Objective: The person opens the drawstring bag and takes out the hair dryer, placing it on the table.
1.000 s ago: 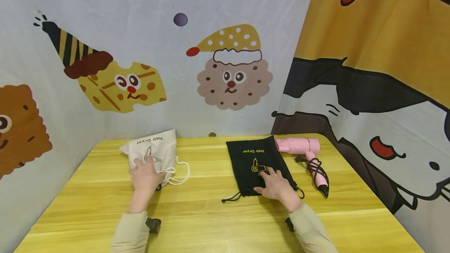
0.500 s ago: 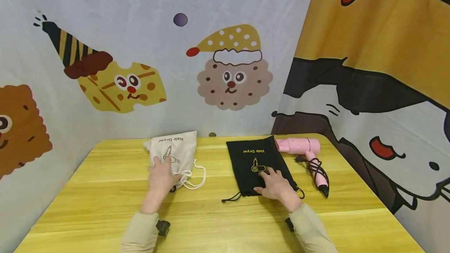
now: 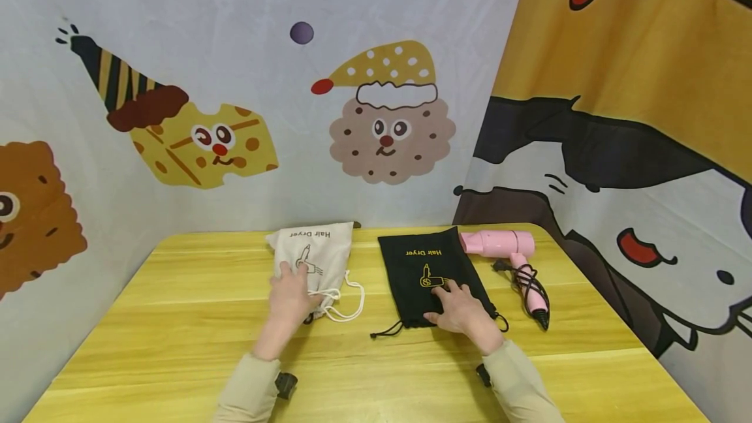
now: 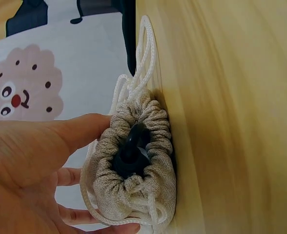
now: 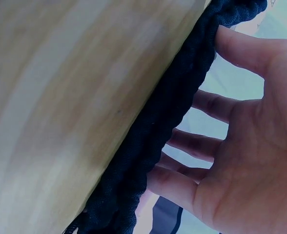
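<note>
In the head view, a cream drawstring bag (image 3: 311, 250) printed "Hair Dryer" lies left of centre. My left hand (image 3: 288, 296) rests on it with fingers spread. The left wrist view shows its gathered mouth (image 4: 155, 141) with a dark curved piece (image 4: 133, 146) inside; the rest of the contents is hidden. Right of it, a flat black drawstring bag (image 3: 411, 253) with the same lettering lies under my right hand (image 3: 461, 309). The right wrist view shows spread fingers (image 5: 212, 105) touching its gathered edge (image 5: 148, 126). White cords (image 3: 346, 305) trail from the cream bag.
Beside the black bag, near the table's right edge, lies a pink hair dryer (image 3: 496, 243) with its black cord (image 3: 529, 282) wound round the handle. A wooden table (image 3: 352, 371) carries everything. Cartoon-printed curtains (image 3: 235, 18) hang behind it.
My left hand has slid the cream bag to the right across the table, closer to the black bag. The right hand, black bag and hair dryer have stayed in place.
</note>
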`<state>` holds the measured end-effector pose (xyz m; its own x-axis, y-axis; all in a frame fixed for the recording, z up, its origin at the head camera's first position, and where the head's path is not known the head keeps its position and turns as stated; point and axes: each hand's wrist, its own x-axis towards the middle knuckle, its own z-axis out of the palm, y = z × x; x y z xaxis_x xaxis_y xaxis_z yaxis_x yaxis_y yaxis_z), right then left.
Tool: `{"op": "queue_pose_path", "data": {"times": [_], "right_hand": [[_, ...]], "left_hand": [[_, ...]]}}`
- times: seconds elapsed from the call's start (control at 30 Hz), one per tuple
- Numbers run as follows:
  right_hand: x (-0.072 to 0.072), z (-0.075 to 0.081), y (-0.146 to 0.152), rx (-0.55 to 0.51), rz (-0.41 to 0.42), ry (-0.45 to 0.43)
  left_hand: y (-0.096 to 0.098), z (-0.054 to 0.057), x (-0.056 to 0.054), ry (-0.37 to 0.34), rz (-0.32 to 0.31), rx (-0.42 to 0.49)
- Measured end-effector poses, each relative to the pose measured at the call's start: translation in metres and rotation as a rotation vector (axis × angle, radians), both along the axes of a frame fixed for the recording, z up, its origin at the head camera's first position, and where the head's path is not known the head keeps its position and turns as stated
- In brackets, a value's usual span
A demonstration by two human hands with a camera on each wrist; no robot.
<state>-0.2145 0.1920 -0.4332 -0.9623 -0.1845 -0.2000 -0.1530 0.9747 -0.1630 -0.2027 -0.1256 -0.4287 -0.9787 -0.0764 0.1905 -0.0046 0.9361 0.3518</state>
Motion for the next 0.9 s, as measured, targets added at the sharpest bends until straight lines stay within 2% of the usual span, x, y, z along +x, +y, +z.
{"op": "queue_pose_path", "data": {"times": [0.2, 0.47, 0.7, 0.9], "right_hand": [[0.000, 0.000, 0.000, -0.001, 0.000, 0.002], [-0.001, -0.001, 0.000, -0.003, -0.007, -0.003], [-0.001, 0.002, -0.002, 0.006, -0.002, 0.000], [-0.001, 0.006, -0.009, 0.039, 0.002, 0.011]], "left_hand": [[0.011, 0.001, 0.001, 0.016, -0.030, 0.018], [0.022, -0.004, 0.000, 0.057, -0.065, 0.008], [0.028, -0.006, -0.003, -0.003, -0.104, 0.040], [0.022, 0.005, -0.001, -0.054, -0.183, 0.082]]}}
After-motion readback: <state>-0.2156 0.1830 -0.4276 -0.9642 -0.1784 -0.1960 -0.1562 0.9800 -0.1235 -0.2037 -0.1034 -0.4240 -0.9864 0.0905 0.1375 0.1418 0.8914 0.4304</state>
